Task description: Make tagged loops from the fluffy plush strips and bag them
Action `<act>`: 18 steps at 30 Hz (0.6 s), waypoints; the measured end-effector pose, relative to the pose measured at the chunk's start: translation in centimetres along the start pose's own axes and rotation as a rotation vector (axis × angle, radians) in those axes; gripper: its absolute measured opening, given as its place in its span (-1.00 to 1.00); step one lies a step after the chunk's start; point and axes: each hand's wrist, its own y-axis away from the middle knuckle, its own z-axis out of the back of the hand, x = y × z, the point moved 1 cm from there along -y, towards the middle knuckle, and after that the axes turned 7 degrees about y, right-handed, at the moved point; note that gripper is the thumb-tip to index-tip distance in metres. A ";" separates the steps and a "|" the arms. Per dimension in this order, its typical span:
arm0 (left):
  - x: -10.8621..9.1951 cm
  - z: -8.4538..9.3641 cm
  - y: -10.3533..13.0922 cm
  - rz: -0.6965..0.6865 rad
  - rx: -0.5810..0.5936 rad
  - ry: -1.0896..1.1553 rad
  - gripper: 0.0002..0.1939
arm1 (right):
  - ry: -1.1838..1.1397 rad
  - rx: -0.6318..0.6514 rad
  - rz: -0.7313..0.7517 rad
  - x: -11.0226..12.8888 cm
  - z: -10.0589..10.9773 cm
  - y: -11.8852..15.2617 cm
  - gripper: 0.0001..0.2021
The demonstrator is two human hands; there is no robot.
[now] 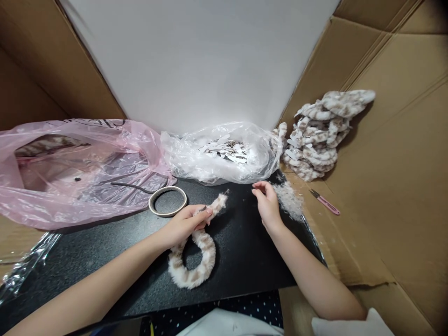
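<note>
My left hand [191,220] is closed on a furry tube [206,261], white with tan patches. Its lower part curls into a ring over the black table, and a frayed end sticks out past my fingertips. A small dark tip shows beside my thumb; I cannot tell what it belongs to. To the right, apart from the tube, my right hand [268,205] is raised with thumb and fingers drawn together. Whatever lies between those fingertips, if anything, is too small to make out. Loose pale fluff [290,199] lies just beside this hand.
A roll of tape [168,201] lies near my left hand, with a dark cord [131,185] behind it. Pink bag [140,140] and clear bag of white scraps [227,163] line the back. Furry pieces [318,140] and pink-handled thread snips [325,202] are right, by cardboard walls [395,163].
</note>
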 end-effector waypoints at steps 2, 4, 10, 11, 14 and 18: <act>0.0 0.0 0.0 -0.013 0.007 0.007 -0.54 | 0.006 -0.085 0.077 -0.1 -0.2 0.4 -0.88; -0.1 -0.1 0.0 -0.015 0.010 0.002 -0.54 | -0.026 -0.034 0.112 0.1 -0.9 1.3 -0.89; -0.4 -0.3 0.2 0.002 0.003 -0.066 -0.54 | -0.260 0.296 -0.057 0.5 -2.6 3.1 -0.68; -0.5 -0.4 0.3 0.002 0.011 -0.065 -0.54 | -0.270 0.306 -0.063 0.5 -2.7 3.1 -0.66; -0.4 -0.4 0.3 -0.001 0.051 -0.054 -0.54 | -0.258 0.343 -0.070 0.5 -2.8 2.9 -0.63; -0.3 -0.3 0.3 -0.003 0.102 -0.067 -0.55 | -0.189 0.399 -0.024 0.3 -3.3 2.9 -0.73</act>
